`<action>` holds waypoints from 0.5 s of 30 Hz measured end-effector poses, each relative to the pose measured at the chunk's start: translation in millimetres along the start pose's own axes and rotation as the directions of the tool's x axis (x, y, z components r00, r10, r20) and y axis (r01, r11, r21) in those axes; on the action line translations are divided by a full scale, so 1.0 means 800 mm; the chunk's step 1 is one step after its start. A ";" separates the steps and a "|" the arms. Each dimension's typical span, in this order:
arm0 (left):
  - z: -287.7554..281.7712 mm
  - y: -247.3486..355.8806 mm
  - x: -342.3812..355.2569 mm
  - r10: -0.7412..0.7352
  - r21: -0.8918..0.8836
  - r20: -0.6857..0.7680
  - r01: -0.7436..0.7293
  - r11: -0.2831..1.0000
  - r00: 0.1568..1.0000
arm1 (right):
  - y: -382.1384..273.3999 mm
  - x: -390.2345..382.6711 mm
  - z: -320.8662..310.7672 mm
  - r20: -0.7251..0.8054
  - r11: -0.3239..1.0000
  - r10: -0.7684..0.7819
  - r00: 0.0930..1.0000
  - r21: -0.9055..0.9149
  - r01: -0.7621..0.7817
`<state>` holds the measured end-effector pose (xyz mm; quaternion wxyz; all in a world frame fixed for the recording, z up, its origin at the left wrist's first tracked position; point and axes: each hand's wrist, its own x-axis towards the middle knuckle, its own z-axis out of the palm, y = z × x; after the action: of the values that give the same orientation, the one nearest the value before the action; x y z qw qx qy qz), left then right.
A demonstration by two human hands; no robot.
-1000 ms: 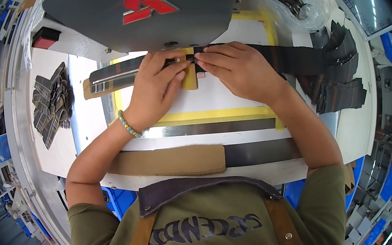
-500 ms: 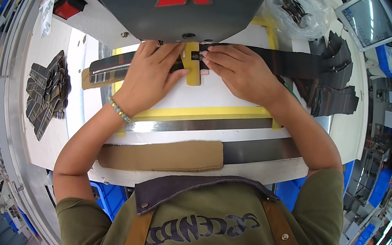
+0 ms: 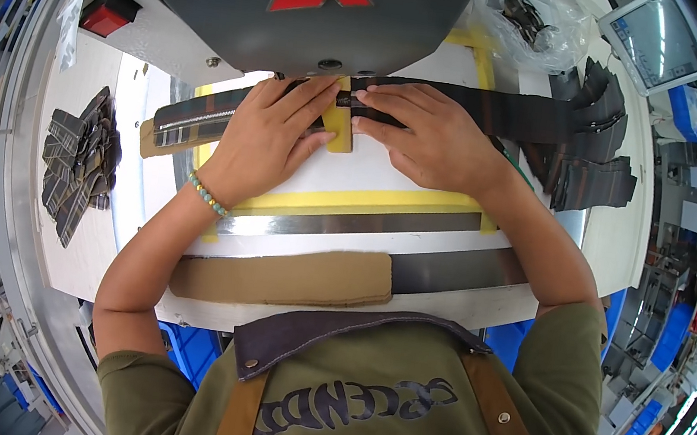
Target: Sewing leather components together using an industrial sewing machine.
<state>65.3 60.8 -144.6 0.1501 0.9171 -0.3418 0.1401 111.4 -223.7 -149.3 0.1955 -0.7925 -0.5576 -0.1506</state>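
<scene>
White worktable [image 3: 611, 237], grey machine head [image 3: 319, 36] over its far part; on it we log the dark strip [image 3: 500, 114] running from near the yellow plate [image 3: 341, 134] mid-table toward the right edge, apparently pressed flat so it won't shift. We mark the left hand [image 3: 267, 134] palm-down over the zippered plaid piece [image 3: 190, 127], fingers loosely spread, thumb apart, gripping nothing visible; the right hand [image 3: 428, 136] angles inward, fingers half bent at the strip, pinching or not we can't tell.

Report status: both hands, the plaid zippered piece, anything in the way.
Left hand over plaid zippered piece, at yellow strip. Right hand over dark band. Machine housing just beyond, may crowd both.
</scene>
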 end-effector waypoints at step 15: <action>-0.004 0.006 -0.012 0.018 0.099 0.085 -0.027 0.995 0.996 | 0.002 0.001 0.009 0.014 0.998 0.061 0.998 -0.014 -0.061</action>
<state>54.3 64.4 -144.1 0.0877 0.9246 -0.3507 0.1199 113.4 -220.0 -155.7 0.1908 -0.8115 -0.5337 -0.1425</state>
